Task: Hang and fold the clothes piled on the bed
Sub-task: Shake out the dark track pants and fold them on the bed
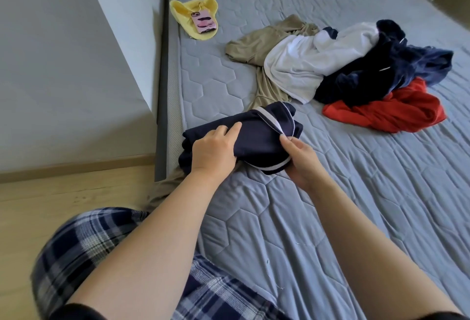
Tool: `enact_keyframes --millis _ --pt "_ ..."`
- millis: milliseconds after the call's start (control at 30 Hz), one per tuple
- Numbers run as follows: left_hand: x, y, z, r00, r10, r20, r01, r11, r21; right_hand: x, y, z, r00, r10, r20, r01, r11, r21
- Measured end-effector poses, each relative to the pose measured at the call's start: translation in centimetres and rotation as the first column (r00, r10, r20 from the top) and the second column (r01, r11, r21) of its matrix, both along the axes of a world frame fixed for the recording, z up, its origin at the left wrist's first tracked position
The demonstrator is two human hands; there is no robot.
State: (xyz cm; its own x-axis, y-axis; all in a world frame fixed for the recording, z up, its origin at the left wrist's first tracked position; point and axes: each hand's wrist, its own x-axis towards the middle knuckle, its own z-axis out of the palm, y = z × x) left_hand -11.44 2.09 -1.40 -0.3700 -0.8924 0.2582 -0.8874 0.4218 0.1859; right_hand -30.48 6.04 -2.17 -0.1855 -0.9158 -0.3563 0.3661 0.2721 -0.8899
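The right hand (302, 156) pinches the striped edge of one folded navy garment (256, 136), centre frame on the bed (356, 192); the left hand (216, 149) presses flat on it. Upper right lies one pile (305, 65) in four colours: tan, white, dark blue, red. Upper left, one phone (204, 22) rests on one yellow cloth (181, 11).

Navy garment (256, 139) with white stripes under the left hand (213, 149), beige trousers (256, 44), white shirt (300, 65), red top (396, 111) beyond the right hand (300, 159), yellow cloth (183, 10), pink phone (204, 22), grey hexagon-quilted mattress (330, 218), blue plaid shorts (84, 243)

Pink-cased phone (204, 22), wooden floor (50, 205)
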Motion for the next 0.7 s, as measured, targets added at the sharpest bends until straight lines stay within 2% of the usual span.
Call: enact_keyframes --millis 33,67,133,200,367,400,433,500,533,700 --pt "0.1 -0.2 0.0 0.999 0.029 0.019 -0.03 0.999 0.024 0.5 0.1 0.2 0.986 -0.001 -0.165 0.002 1.0 0.001" --pt "0.2 -0.3 -0.1 0.998 0.051 0.039 -0.053 0.998 0.042 1.2 0.3 0.2 0.935 0.009 -0.354 -0.005 1.0 0.011" --pt "0.4 -0.4 -0.3 0.994 0.077 0.071 -0.081 0.995 0.054 2.3 0.9 -0.1 0.768 0.039 -0.64 -0.021 0.999 0.036" --pt "0.3 -0.3 -0.5 0.993 0.093 0.08 -0.098 0.993 0.06 3.0 1.6 -0.8 0.631 0.105 -0.769 -0.067 0.994 0.081" --pt "0.3 -0.2 -0.8 0.992 0.099 0.079 -0.104 0.993 0.057 2.9 2.2 -2.2 0.404 0.203 -0.892 -0.03 0.978 0.208" --pt "0.4 -0.2 -0.8 0.992 0.107 0.068 -0.111 0.992 0.059 2.7 2.0 -2.3 0.418 0.226 -0.88 -0.005 0.969 0.246" --pt "0.4 -0.2 -0.8 0.992 0.12 0.049 -0.123 0.99 0.063 2.5 1.8 -2.3 0.513 0.243 -0.823 0.007 0.958 0.288" --pt "0.7 -0.4 -0.7 0.989 0.148 -0.001 -0.147 0.986 0.074 2.6 1.8 -2.4 0.753 0.24 -0.612 -0.016 0.937 0.348" --pt "0.8 -0.6 -0.5 0.987 0.162 -0.025 -0.159 0.984 0.08 2.7 1.8 -2.4 0.803 0.231 -0.549 -0.028 0.935 0.353" --pt "1.0 -0.6 -0.1 0.975 0.206 -0.082 -0.198 0.976 0.092 4.6 1.5 -2.5 0.76 0.234 -0.607 -0.058 0.954 0.294"
